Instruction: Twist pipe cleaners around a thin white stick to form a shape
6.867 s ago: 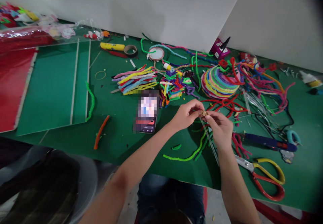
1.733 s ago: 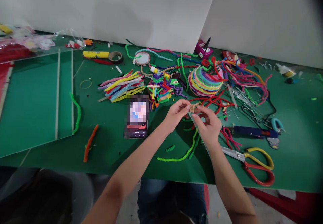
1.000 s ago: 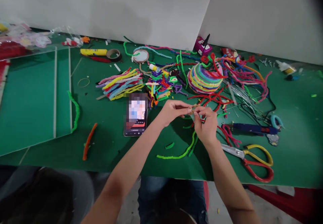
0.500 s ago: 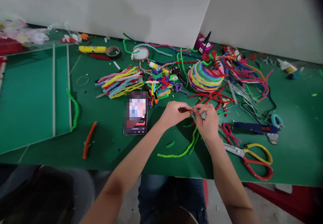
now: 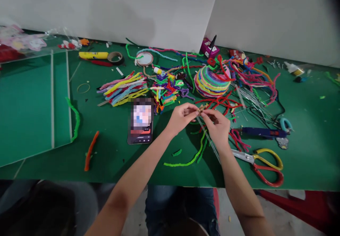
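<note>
My left hand [image 5: 183, 118] and my right hand [image 5: 217, 124] meet over the green table, fingertips pinched together. Between them is a small tan fuzzy piece [image 5: 202, 108], which looks like bent pipe cleaner. From under the fingertips a thin clear rod [image 5: 208, 137] slants down toward my right wrist; whether it joins the tan piece I cannot tell. Below the hands lie green pipe cleaners [image 5: 195, 161]. Red pipe cleaners [image 5: 218, 103] are spread just beyond them. Large scissors [image 5: 251, 158] with yellow and red handles rest beside my right forearm.
A phone [image 5: 140, 138] lies left of my hands. Behind it are bundles of coloured pipe cleaners [image 5: 124, 89] and a striped round basket-like piece [image 5: 212, 83]. A blue glue gun [image 5: 261, 132] lies right. An orange pipe cleaner [image 5: 91, 151] lies left, near a green board [image 5: 26, 108].
My hands have tilted slightly apart at the fingers, so the tan piece and the clear rod show more. The whole view has shifted a little.
</note>
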A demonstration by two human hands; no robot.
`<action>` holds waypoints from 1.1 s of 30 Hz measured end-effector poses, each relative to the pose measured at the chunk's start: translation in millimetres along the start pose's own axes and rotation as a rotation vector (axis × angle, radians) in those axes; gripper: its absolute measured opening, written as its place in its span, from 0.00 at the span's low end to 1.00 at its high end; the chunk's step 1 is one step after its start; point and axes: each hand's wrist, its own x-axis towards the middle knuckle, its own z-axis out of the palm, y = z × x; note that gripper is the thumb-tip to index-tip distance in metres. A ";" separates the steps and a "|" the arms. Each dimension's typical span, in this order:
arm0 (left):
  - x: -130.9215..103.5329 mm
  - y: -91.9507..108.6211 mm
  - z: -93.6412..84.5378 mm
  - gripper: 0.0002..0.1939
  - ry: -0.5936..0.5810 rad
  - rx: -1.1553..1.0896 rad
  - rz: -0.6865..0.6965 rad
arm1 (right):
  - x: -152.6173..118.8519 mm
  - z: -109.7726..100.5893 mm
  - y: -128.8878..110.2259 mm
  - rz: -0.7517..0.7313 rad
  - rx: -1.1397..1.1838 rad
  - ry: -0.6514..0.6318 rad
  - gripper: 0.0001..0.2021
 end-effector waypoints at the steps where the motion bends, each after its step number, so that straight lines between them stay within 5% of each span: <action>1: 0.3 -0.9 -0.6 0.11 -0.011 0.039 0.021 | 0.1 0.1 0.6 0.010 0.011 0.000 0.05; 8: 0.4 -3.7 -5.4 0.13 -0.035 0.112 0.003 | 1.4 -3.3 1.1 -0.075 0.003 -0.077 0.06; 17: 1.2 -7.2 -2.3 0.14 -0.008 0.123 0.027 | 7.6 -9.4 8.6 -0.478 -0.411 -0.089 0.04; 22: -2.4 -14.8 9.2 0.11 0.069 0.139 0.194 | 3.1 -3.7 7.1 -0.370 -0.402 -0.085 0.04; 29: -6.7 -10.2 9.0 0.11 0.069 0.394 0.339 | 0.2 2.4 6.3 0.021 -0.155 -0.144 0.08; 33: -6.6 -5.3 2.4 0.12 0.089 0.454 0.287 | 0.8 1.5 5.1 -0.031 -0.185 -0.122 0.07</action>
